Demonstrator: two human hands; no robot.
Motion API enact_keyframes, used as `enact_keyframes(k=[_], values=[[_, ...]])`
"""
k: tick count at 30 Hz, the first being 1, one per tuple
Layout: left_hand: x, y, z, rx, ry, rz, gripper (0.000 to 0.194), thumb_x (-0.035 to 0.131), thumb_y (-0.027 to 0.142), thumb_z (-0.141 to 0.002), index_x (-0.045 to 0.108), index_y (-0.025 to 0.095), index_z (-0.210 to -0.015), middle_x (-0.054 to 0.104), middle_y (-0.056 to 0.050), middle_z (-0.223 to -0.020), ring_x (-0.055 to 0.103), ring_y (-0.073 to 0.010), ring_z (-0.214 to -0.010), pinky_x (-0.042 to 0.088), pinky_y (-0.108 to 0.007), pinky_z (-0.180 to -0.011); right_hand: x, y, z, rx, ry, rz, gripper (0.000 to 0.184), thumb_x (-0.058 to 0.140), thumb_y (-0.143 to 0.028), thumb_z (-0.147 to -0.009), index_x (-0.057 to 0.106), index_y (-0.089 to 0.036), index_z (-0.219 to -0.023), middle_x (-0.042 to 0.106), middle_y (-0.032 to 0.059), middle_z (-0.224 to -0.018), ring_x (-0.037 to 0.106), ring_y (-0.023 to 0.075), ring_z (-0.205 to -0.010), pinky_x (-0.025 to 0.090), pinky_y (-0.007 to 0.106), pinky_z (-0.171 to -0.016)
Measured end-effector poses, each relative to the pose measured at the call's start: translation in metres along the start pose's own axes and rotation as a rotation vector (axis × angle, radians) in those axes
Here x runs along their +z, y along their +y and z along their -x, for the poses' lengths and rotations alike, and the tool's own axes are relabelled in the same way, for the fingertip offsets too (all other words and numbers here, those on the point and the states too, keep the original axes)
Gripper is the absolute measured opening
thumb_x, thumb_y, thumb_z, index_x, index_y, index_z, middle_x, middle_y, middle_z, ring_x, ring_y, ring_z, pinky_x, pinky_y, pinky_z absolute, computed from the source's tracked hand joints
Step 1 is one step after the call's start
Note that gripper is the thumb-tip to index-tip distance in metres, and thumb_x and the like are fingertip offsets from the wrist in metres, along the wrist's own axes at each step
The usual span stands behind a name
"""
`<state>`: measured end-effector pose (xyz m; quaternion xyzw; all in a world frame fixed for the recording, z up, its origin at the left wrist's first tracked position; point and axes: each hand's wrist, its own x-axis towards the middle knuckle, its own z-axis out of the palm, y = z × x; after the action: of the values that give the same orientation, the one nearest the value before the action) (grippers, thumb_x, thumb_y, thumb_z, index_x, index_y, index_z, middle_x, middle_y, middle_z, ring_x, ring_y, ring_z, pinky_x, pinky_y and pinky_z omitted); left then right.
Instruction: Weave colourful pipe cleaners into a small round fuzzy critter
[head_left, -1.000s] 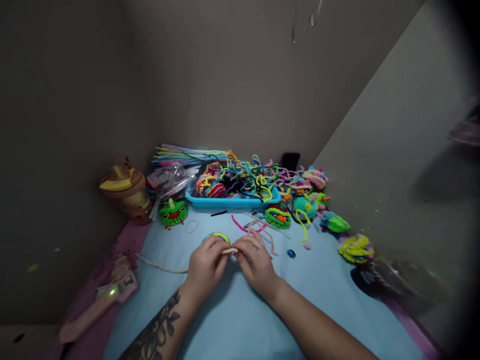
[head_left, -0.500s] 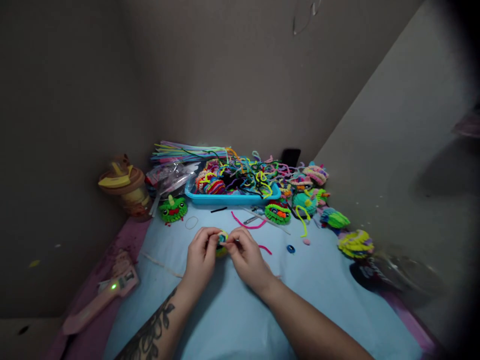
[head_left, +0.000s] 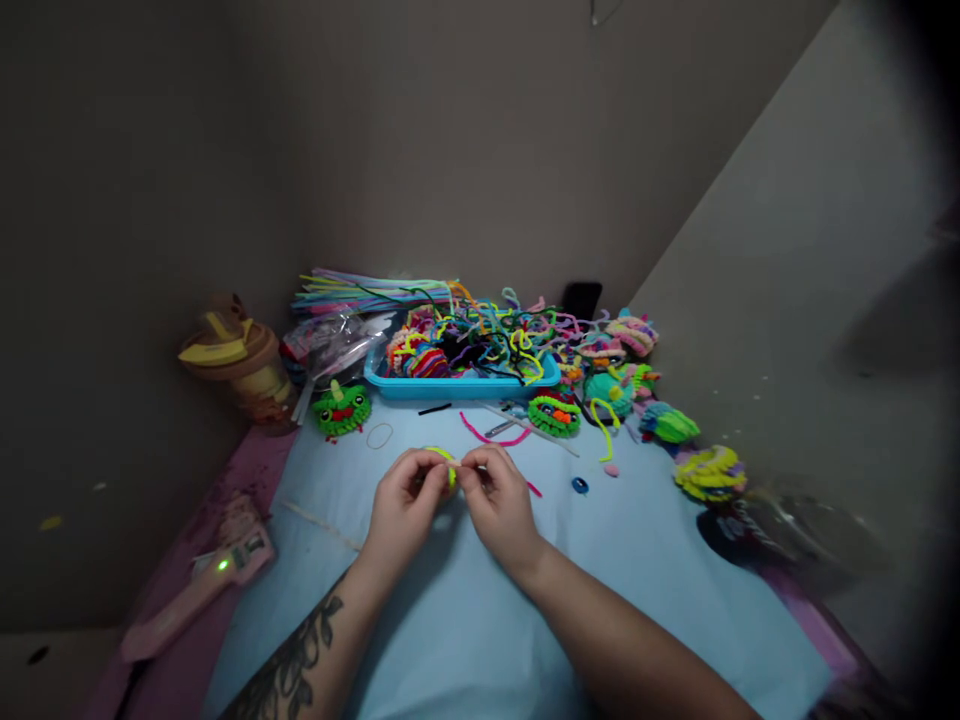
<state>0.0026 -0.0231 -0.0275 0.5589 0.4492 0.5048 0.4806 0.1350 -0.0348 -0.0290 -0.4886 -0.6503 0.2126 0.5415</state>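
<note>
My left hand (head_left: 403,508) is closed around a small bright-yellow fuzzy pipe-cleaner piece (head_left: 451,477), held up over the middle of the table. Most of that piece is covered by the fingers. From the other side, my right hand (head_left: 502,508) pinches a short pale end at the piece's right edge; what that end belongs to is too small to make out. Just beyond the right hand lie a pink pipe-cleaner scrap (head_left: 534,489) and a round blue eye (head_left: 580,485).
A blue tray (head_left: 450,390) heaped with pipe cleaners stands at the back. Finished pipe-cleaner figures include a green one (head_left: 341,410) on the left and a yellow one (head_left: 711,474) on the right. A pink glue gun (head_left: 202,595) and a lidded cup (head_left: 251,370) occupy the left edge.
The piece between my hands has turned: its teal-and-pale side was showing, and now mostly yellow faces me. Both hands keep their grip. The whole view has shifted slightly.
</note>
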Motion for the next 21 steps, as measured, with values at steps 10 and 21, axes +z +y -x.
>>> enact_keyframes(k=[10,21], values=[[-0.0001,0.0018,0.0017,0.004,-0.097,0.046,0.018,0.056,0.033,-0.082,0.060,0.015,-0.084,0.059,-0.003,-0.077,0.054,-0.0127,-0.068,0.045,-0.023,-0.062,-0.0009,0.0002,0.0010,-0.058,0.006,0.069,0.010,0.049,-0.015,-0.087,0.056,-0.019,-0.082,0.056,0.0016,-0.076,0.053,0.0152,-0.073,0.042,0.026,-0.063],[0.0017,0.0024,0.0026,0.039,-0.005,-0.013,0.025,0.053,0.039,-0.084,0.055,0.016,-0.074,0.053,0.000,-0.067,0.047,-0.0105,-0.059,0.040,-0.021,-0.054,0.0015,-0.0003,0.0012,-0.057,-0.028,0.031,0.010,0.050,-0.021,-0.088,0.055,-0.020,-0.078,0.055,0.0016,-0.073,0.052,0.0154,-0.070,0.042,0.027,-0.061]])
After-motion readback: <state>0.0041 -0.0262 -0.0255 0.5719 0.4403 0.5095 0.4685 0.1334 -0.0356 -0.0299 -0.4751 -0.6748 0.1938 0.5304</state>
